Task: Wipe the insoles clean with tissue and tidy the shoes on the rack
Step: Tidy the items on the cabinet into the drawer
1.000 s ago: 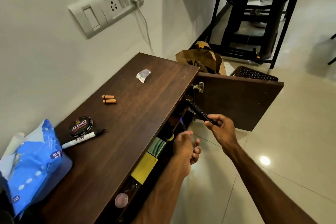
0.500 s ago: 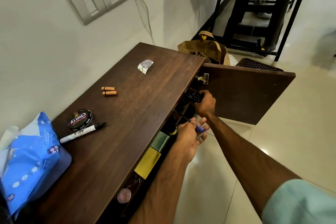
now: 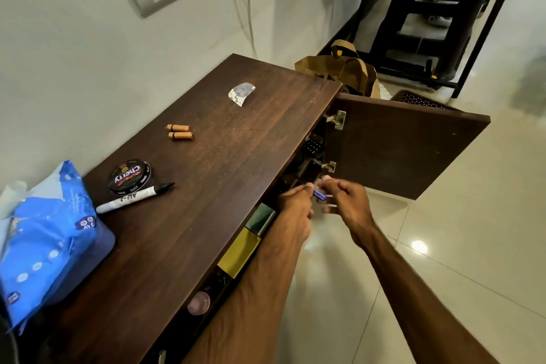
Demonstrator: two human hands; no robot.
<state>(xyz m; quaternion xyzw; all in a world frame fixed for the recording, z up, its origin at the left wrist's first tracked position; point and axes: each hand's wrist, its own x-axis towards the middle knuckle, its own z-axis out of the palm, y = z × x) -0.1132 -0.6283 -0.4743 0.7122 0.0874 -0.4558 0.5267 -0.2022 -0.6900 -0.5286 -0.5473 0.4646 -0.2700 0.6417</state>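
Tissue pack (image 3: 50,239) sits way left of your hands; left hand (image 3: 295,210) pinches a blue pen (image 3: 320,194), right hand (image 3: 348,204) curls at it, grip unclear.

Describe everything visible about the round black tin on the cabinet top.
The tin is round, shallow and black, seemingly metal, with a glossy lid printed "Cherry" in white beside red markings. Closed, it lies flat on the dark wooden cabinet top near the wall, between the blue pack and two orange cylinders. A marker lies along its near edge; contact cannot be told. Nothing rests on it.
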